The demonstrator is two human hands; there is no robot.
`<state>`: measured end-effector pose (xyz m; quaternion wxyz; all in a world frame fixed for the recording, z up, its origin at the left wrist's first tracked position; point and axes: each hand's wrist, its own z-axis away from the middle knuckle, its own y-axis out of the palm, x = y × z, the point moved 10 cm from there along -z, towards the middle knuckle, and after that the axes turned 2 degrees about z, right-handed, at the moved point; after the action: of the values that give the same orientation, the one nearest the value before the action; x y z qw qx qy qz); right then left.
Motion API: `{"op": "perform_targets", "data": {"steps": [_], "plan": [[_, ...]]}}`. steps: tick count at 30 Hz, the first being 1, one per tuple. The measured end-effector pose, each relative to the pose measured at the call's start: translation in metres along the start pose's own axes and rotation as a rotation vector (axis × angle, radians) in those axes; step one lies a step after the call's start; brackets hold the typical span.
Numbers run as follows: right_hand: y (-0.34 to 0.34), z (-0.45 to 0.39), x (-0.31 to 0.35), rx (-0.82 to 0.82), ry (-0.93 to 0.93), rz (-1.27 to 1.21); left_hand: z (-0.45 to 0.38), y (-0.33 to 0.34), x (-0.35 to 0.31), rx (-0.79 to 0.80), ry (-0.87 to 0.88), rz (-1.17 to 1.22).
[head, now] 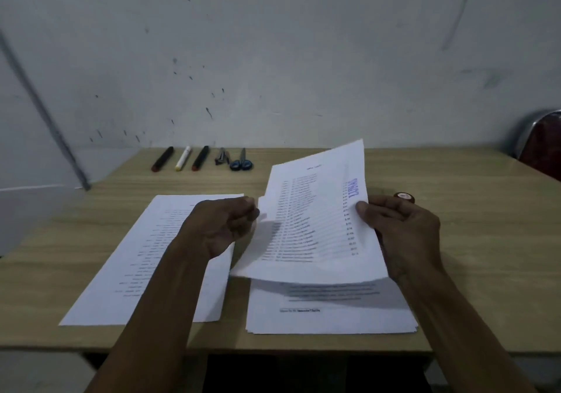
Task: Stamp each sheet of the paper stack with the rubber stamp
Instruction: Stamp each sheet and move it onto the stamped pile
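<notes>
On the wooden tabletop (pixel 455 240) before me, a stack of printed paper (pixel 331 316) lies at the near right, its edges slightly fanned. Above it, I hold one sheet (pixel 315 210) lifted and tilted up toward the wall. My right hand (pixel 403 234) has its grip clamped on the sheet's right edge, thumb lying on the printed face. My left hand (pixel 221 225) pinches the sheet's left edge between curled fingertips. This raised sheet carries rows of blurred text and a blue stamp mark (pixel 353 188) near its upper right corner; I cannot read the wording.

Just behind my right hand, a small round dark-red cap (pixel 404 196) peeks out; it looks like the top of the rubber stamp, but the rest is hidden.

To the left of the stack, partly under my left forearm, a separate pile of printed pages (pixel 133 271) lies flat.

Along the far edge, near the wall, sit in a row two dark markers (pixel 162 158), a white marker (pixel 183 157) between them, a small dark tool (pixel 222 156), and blue-handled scissors (pixel 241 161). A chair back (pixel 540 137) shows at far right.
</notes>
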<state>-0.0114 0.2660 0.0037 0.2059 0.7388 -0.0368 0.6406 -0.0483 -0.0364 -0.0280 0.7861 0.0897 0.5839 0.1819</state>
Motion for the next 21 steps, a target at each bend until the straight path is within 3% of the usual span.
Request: {"op": "perform_targets", "data": {"steps": [2, 7, 12, 16, 21], "plan": [[0.014, 0.001, -0.003, 0.031, 0.043, -0.063, 0.002, -0.007, -0.001, -0.032, -0.035, 0.021], [0.068, 0.005, -0.011, 0.168, 0.205, -0.240, 0.006, -0.035, 0.004, -0.127, -0.099, -0.198], [0.122, 0.012, -0.007, 0.363, 0.254, -0.306, 0.011, -0.038, -0.005, 0.000, -0.123, -0.026], [0.137, 0.010, -0.009, 0.355, 0.202, -0.177, 0.010, -0.068, -0.038, -0.097, 0.016, -0.053], [0.148, 0.017, -0.037, 0.303, 0.217, 0.056, 0.022, -0.127, -0.078, -0.359, 0.275, -0.368]]}}
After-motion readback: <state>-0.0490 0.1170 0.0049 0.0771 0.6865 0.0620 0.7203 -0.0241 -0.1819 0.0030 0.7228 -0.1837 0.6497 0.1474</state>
